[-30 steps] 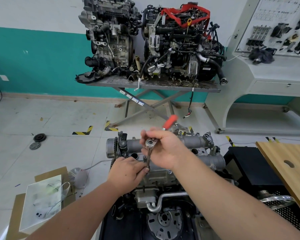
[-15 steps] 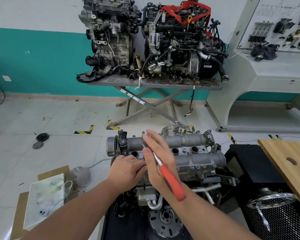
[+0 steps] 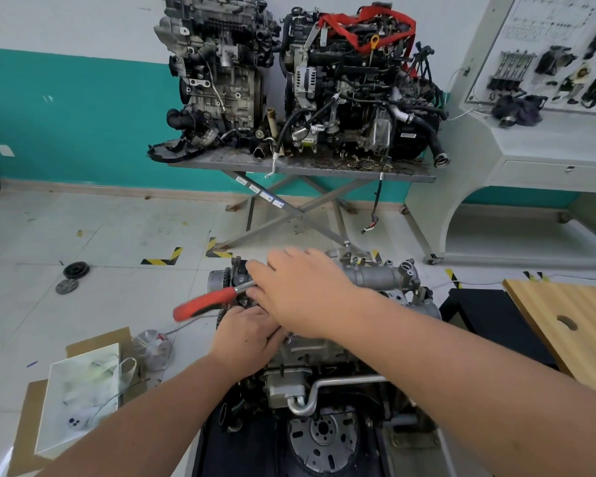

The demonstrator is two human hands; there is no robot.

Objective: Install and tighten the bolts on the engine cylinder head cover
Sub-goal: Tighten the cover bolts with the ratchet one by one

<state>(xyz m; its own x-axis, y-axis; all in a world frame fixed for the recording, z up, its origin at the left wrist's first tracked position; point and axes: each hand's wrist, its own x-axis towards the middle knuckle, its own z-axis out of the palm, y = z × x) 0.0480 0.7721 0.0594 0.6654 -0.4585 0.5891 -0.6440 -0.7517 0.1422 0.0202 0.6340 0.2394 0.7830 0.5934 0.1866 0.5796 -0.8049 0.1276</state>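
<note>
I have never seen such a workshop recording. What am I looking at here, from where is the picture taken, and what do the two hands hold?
There is no robot: a person wears a camera on the head, so the single view looks forward and down along both arms. In front stands a grey metal engine on a black stand; its top part is the cylinder head cover, where bolts get tightened. The right hand lies over the head of a ratchet wrench with a red handle, which points left. The left hand rests just below, at the engine's edge; what its fingers hold is hidden. Behind, two more engines sit on a grey folding table. On the floor at left lies a white tray on cardboard.
</note>
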